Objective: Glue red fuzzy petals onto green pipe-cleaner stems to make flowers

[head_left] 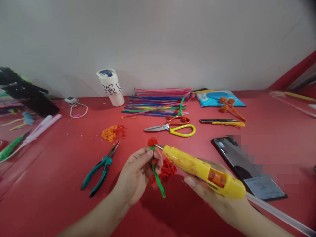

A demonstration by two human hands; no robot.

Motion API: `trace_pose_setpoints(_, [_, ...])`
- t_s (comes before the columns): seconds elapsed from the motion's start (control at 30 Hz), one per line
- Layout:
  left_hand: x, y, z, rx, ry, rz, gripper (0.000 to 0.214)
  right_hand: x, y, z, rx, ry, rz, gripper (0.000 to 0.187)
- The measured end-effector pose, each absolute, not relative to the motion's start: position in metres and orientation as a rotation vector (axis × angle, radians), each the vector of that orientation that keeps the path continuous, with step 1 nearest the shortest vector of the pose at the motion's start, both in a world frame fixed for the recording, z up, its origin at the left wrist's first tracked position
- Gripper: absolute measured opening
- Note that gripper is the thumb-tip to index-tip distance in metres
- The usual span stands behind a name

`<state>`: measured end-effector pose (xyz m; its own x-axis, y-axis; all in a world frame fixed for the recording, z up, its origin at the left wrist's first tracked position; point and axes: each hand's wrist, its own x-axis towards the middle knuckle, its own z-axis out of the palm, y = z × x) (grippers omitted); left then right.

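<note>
Centrally, 1 green stem (159,184) topped by 1 red fuzzy head (152,142), raised above a red table (61,204). Left hand (137,168): thumb and fingers pinched closed on the stem just below the head, the stem's lower end pointing down and toward the wearer. Right hand (214,200): wrapped around 1 yellow glue gun (187,161), some fingers hidden behind its body; metal nozzle (159,146) at the edge of the red head, contact uncertain; 1 translucent glue stick (276,212) protruding from the rear. Beneath the left hand: 1 heap of red pieces (170,169). To the left: 1 pair of teal-handled pliers (106,161), with orange and red crumbs (112,132) beyond. Farther back: 1 pair of scissors (169,127) with 1 red and 1 yellow handle loop; assorted pipe cleaners (155,105); 1 white tumbler (112,89). To the right: 1 dark phone (234,158), lying flat; 1 blue packet (209,98), near 1 orange branched stem (237,112).
</note>
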<state>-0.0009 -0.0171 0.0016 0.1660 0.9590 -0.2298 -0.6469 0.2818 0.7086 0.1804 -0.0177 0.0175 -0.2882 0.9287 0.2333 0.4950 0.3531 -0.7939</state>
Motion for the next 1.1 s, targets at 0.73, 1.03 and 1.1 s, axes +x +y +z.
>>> trace_pose_setpoints(0.73, [-0.003,-0.012,-0.002,0.514,0.895,1.269,0.009,0.186,0.006,0.014,-1.474,-1.57,1.374,0.009])
trace_pose_setpoints(1.03, [0.002,-0.019,-0.006,0.596,0.914,1.173,0.008,0.178,0.024,-0.008,-1.808,-2.181,0.461,0.034])
trace_pose_setpoints(1.1, [0.004,-0.022,-0.006,0.606,0.905,1.137,0.009,0.175,0.026,-0.009,-1.8,-2.332,0.26,0.036])
